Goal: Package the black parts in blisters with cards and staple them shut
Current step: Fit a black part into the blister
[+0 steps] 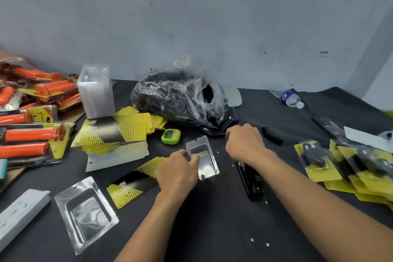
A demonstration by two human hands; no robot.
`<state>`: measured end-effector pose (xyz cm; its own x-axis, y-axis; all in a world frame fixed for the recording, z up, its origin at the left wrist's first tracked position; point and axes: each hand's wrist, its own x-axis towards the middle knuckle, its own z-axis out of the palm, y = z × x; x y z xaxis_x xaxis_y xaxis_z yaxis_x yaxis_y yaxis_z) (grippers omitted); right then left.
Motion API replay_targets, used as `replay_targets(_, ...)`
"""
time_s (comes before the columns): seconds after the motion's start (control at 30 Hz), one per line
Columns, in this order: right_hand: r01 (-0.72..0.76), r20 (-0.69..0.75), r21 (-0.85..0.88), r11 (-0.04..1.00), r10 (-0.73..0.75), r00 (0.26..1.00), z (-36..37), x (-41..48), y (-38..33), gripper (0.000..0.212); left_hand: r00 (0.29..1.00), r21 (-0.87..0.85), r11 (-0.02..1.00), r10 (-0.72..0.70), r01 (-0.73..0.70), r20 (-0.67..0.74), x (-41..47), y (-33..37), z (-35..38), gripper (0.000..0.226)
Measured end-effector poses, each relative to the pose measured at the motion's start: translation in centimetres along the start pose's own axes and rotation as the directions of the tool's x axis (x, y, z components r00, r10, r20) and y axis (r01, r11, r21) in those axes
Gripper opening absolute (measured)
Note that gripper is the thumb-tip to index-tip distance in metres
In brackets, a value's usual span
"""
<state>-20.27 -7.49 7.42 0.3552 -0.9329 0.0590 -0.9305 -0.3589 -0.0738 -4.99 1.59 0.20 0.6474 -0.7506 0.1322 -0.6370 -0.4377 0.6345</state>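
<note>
My left hand [179,171] grips the left edge of a clear empty blister [204,158] lying on the dark table. My right hand [244,142] reaches toward loose black parts [214,132] at the mouth of a clear bag full of black parts [176,98]; its fingers are curled, and whether they hold anything is hidden. A yellow-and-black card [134,183] lies left of my left hand. A second empty blister [87,212] lies at the near left. A black stapler [251,181] lies under my right forearm. Another black part [272,136] rests right of my right hand.
A pile of yellow cards [119,132] and a stack of clear blisters [95,91] stand at the back left. Finished packs [348,164] lie at the right. Orange-handled packaged items [32,125], a green timer [171,136], a water bottle [291,98] and a white power strip [19,212] surround the work area.
</note>
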Motion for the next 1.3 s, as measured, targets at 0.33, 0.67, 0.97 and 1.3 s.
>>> replay_targets(0.33,0.179,0.117,0.032,0.983,-0.182,0.976,3.9,9.1,-2.3,0.037,0.996,-0.173,0.984,0.047,-0.033,0.076,3.1,-1.1,1.3,0.037)
replay_targets(0.67,0.073,-0.083,0.361,0.930,-0.045,0.995,1.1,4.7,-1.8,0.045,0.980,-0.274,0.955,0.155,-0.116,0.127,3.0,-1.6,1.2,0.044)
replay_targets(0.97,-0.140,0.190,0.925,-0.354,0.109,0.976,3.9,-4.7,-2.1,0.037,0.990,-0.431,0.895,0.068,-0.117,-0.126,1.3,-0.6,-0.1,0.013)
replay_targets(1.3,0.080,-0.087,0.996,0.046,0.201,0.976,6.0,-5.3,-1.9,0.034,0.977,-0.294,0.946,0.177,-0.136,0.119,1.7,-0.9,-0.2,0.042)
